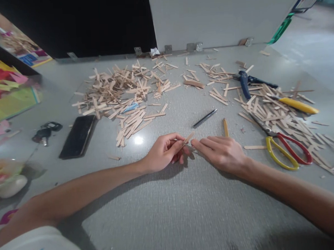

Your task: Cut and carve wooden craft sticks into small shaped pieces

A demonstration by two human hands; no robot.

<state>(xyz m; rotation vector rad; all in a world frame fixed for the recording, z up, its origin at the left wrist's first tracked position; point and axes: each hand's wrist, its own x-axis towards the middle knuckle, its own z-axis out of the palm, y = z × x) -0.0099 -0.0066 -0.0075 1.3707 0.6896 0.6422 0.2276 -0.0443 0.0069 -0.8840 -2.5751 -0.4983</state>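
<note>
My left hand [168,149] is above the grey table, its thumb and fingers pinching a small wooden craft stick [188,137] that points up to the right. Close by on the right is my right hand [220,150], back upward and fingers stretched toward the stick's end. Its thumb and palm are hidden. A yellowish stick-like piece [225,127] sticks out from behind the right hand's knuckles; whether the hand touches it I cannot tell. Just beyond both hands lies a dark pen [205,118].
Craft sticks lie in a big heap [120,82] at left and another [284,115] at right. Scissors [282,145], a yellow-handled tool [299,105] and blue-handled pliers [244,84] lie right. A phone [78,137] and keys [46,133] lie left. A panel [206,18] stands behind.
</note>
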